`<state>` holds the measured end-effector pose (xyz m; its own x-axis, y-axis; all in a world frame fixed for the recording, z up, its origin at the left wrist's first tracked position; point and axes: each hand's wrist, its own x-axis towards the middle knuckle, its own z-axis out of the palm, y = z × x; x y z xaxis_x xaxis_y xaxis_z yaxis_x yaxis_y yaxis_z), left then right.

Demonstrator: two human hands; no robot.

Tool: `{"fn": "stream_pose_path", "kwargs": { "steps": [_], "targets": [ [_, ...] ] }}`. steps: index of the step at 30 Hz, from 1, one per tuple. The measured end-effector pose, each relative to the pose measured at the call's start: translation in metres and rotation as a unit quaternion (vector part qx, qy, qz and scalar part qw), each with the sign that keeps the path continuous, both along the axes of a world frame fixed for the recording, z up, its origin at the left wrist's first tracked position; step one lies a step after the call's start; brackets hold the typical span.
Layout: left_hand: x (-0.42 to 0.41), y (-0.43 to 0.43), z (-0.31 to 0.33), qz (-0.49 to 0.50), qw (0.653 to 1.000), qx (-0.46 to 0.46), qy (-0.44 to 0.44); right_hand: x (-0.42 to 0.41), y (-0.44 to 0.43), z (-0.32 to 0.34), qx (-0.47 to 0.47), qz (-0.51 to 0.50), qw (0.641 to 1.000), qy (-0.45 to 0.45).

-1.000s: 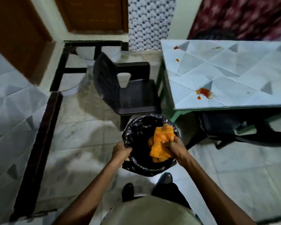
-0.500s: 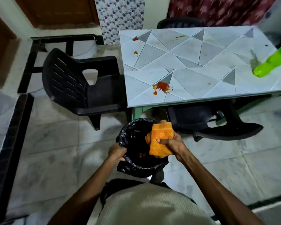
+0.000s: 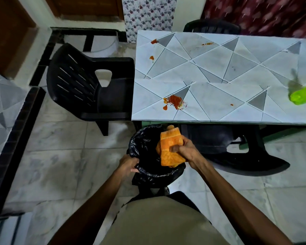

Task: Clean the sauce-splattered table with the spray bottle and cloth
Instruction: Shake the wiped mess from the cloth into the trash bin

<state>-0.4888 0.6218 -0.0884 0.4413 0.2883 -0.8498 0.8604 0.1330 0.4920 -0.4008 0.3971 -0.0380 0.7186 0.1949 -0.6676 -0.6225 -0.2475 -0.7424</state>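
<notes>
Right hand (image 3: 185, 151) grips the orange cloth (image 3: 170, 149) over the black bin (image 3: 148, 174); left hand (image 3: 129, 164) curls on its near-left rim. Green bottle (image 3: 302, 96) sits on the far-right table (image 3: 219, 68), sauce (image 3: 175, 100) near its edge.

Tally, kind by kind

One desk (image 3: 219, 68) with a triangle-patterned top; on it five sauce splatters (image 3: 174, 102), one large and four small, plus one green spray bottle (image 3: 302, 96), cut off by the right edge. Three black plastic chairs (image 3: 81, 82): that one at the left end, a far chair (image 3: 212, 26) and a near chair (image 3: 245, 156) tucked under. One bin (image 3: 143, 144) lined with a black bag. One orange cloth (image 3: 170, 149). Two hands, a left hand (image 3: 129, 163) and a right hand (image 3: 184, 151). Two brown doors (image 3: 9, 32).
</notes>
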Motion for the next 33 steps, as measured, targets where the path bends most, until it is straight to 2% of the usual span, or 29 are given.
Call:
{"fn": "stream_pose_path", "kwargs": {
  "steps": [3, 6, 9, 12, 15, 17, 19, 21, 22, 24, 27, 30, 33],
  "targets": [
    [0.009, -0.006, 0.000, 0.025, 1.000, -0.009, 0.016, 0.021, -0.012, 0.002, 0.004, 0.036, 0.999, -0.002],
    [0.015, -0.011, -0.009, 0.045, 0.998, -0.007, 0.032, 0.049, -0.024, 0.008, 0.047, 0.034, 0.998, 0.013],
    [0.021, -0.019, -0.012, 0.035, 0.999, 0.013, 0.034, 0.093, -0.033, 0.023, 0.073, 0.030, 0.997, -0.011],
    [0.024, -0.034, -0.013, 0.070, 0.997, 0.017, 0.019, 0.153, -0.039, 0.043, 0.049, 0.055, 0.993, -0.093],
    [0.021, -0.046, -0.015, 0.083, 0.996, 0.034, 0.012, 0.214, -0.040, 0.055, -0.031, 0.094, 0.971, -0.217],
    [0.022, -0.057, -0.017, 0.098, 0.994, 0.045, 0.017, 0.254, -0.036, 0.054, -0.136, 0.149, 0.931, -0.306],
    [0.022, -0.066, -0.020, 0.095, 0.993, 0.065, 0.027, 0.290, -0.025, 0.043, -0.280, 0.209, 0.857, -0.380],
    [0.020, -0.072, -0.027, 0.092, 0.992, 0.079, 0.039, 0.314, -0.012, 0.027, -0.379, 0.273, 0.789, -0.399],
    [0.019, -0.074, -0.033, 0.100, 0.991, 0.083, 0.039, 0.322, -0.006, 0.015, -0.404, 0.309, 0.767, -0.391],
    [0.015, -0.076, -0.047, 0.110, 0.990, 0.078, 0.043, 0.326, 0.001, -0.004, -0.418, 0.370, 0.742, -0.372],
    [0.019, -0.088, -0.038, 0.126, 0.988, 0.076, 0.048, 0.317, 0.008, -0.030, -0.374, 0.461, 0.708, -0.382],
    [0.026, -0.098, -0.024, 0.148, 0.985, 0.068, 0.051, 0.305, 0.013, -0.043, -0.380, 0.492, 0.654, -0.432],
    [0.028, -0.099, -0.021, 0.145, 0.986, 0.066, 0.051, 0.287, 0.011, -0.040, -0.376, 0.517, 0.629, -0.442]
  ]
}}
